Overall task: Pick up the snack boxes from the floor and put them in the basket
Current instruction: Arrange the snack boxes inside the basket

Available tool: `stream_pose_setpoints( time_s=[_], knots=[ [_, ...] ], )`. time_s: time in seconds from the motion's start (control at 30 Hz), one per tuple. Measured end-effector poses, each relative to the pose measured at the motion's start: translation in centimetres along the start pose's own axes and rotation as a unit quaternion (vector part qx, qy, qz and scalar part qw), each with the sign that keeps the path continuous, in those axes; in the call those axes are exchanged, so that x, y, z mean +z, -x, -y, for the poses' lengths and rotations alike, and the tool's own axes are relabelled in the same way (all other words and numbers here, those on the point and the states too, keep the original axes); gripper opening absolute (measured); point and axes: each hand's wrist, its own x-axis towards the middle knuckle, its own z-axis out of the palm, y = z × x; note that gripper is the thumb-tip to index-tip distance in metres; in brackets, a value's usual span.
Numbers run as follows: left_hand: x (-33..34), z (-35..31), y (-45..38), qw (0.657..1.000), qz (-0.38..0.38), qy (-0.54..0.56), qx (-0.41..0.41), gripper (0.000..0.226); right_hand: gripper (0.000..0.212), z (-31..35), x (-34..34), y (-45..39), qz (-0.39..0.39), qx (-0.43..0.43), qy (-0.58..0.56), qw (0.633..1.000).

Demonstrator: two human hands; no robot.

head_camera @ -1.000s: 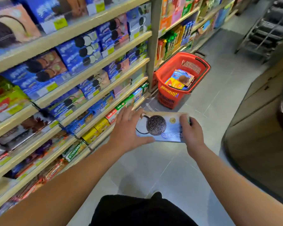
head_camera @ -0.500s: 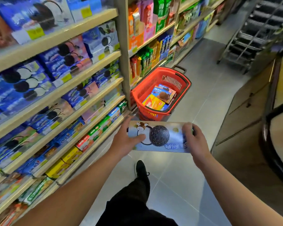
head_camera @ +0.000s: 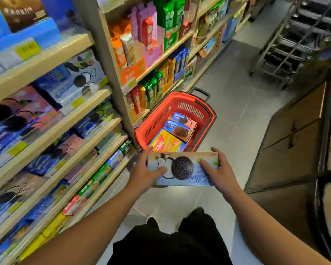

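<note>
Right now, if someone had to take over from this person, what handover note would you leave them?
Left hand and right hand each grip one end of the cookie box, held flat in the air just short of the red basket.
The basket stands on the floor beside the shelving.
Done: a yellow wafer box and two blue snack boxes already lie in it.
Left: carry the held box forward and set it in the basket. No other boxes show on the floor in this view.

The red basket (head_camera: 182, 109) stands open-topped against the shelves (head_camera: 111, 119) on its left. Snack boxes (head_camera: 177, 132) fill its near floor; its far end is bare. Grey floor (head_camera: 243, 119) lies open to its right, up to the dark cabinet (head_camera: 290, 134).
</note>
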Motion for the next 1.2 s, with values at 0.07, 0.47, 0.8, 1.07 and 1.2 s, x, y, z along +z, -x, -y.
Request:
stream_pose_setpoints(
  time_s=[0.07, 0.47, 0.8, 1.07, 1.2],
  knots=[
    [0.9, -0.8, -3.1, 1.0, -0.004, -0.009, -0.019, 0.089, 0.056, 0.0, -0.2, -4.1, 0.017, 0.009, 0.003, 1.0],
    [8.7, -6.2, -23.1, 0.984, -0.071, -0.1, -0.127, 0.078, 0.046, -1.2, -3.8, -30.4, 0.122, 0.04, 0.076, 0.989],
    [11.8, -2.7, -43.4, 0.971, -0.066, -0.165, -0.163, 0.075, 0.058, -7.9, 1.7, -47.7, 0.117, 0.159, 0.027, 0.98],
    [15.4, 8.1, -60.4, 0.968, -0.058, -0.217, -0.109, 0.077, 0.058, -18.5, 10.4, -59.8, 0.059, 0.226, -0.032, 0.972],
    [17.8, 10.3, -66.6, 0.963, -0.056, -0.259, -0.045, 0.075, 0.064, -21.5, 13.0, -63.7, -0.015, 0.238, -0.034, 0.971]
  ],
)
